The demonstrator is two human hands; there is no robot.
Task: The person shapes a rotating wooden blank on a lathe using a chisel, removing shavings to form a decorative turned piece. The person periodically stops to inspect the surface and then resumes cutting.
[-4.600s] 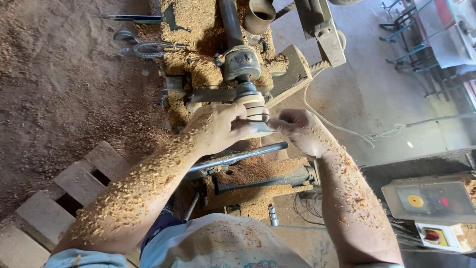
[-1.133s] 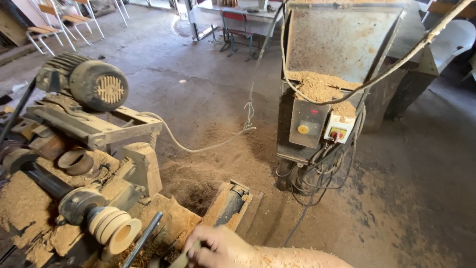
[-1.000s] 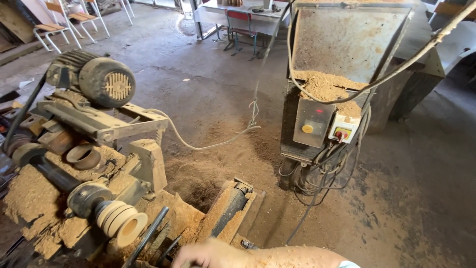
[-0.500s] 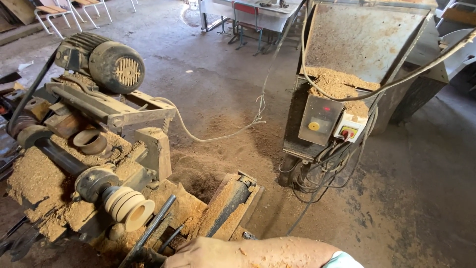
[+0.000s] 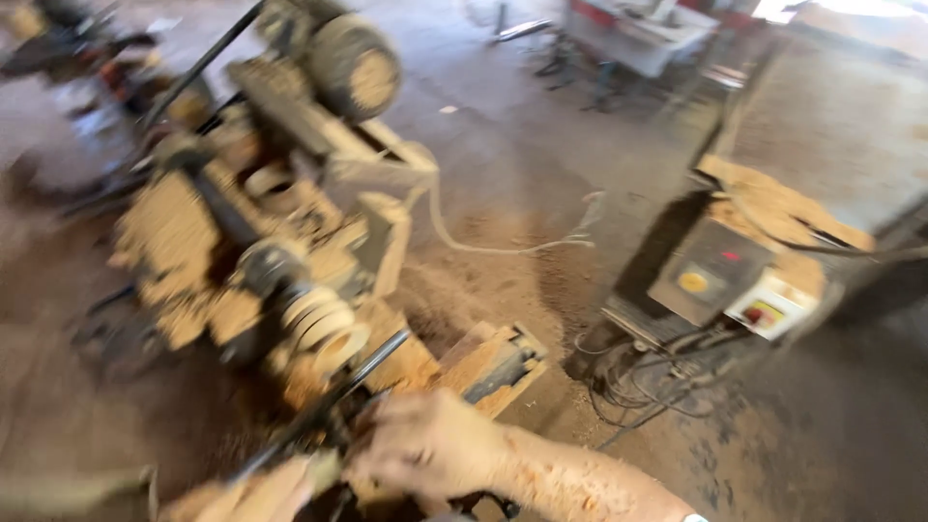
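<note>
Now the view is smeared with blur, but the right hand [image 5: 430, 447] shows clearly enough at the near edge, dusted with sawdust along the forearm. It lies on the near end of a dark metal bar [image 5: 333, 406] that runs up and to the right toward the pale turned wooden piece [image 5: 324, 324], a ringed, rounded block mounted on the sawdust-caked wood lathe [image 5: 242, 242]. The fingers curl down over the bar; whether they clamp it or only rest on it, I cannot tell through the blur. Just left of that hand, at the bottom edge, a tan blurred shape [image 5: 256, 493] may be the left hand, too smeared to be sure, its grip unreadable. The turned piece sits left of centre, just beyond the right hand, touching the lathe's spindle. At the far left the round grey electric motor [image 5: 353, 68] tops the machine. A pale cable [image 5: 503, 242] trails right across the dusty concrete floor [image 5: 541, 155]. To the right stands a grey control box with a yellow button [image 5: 710, 280], shavings heaped on top.
</note>
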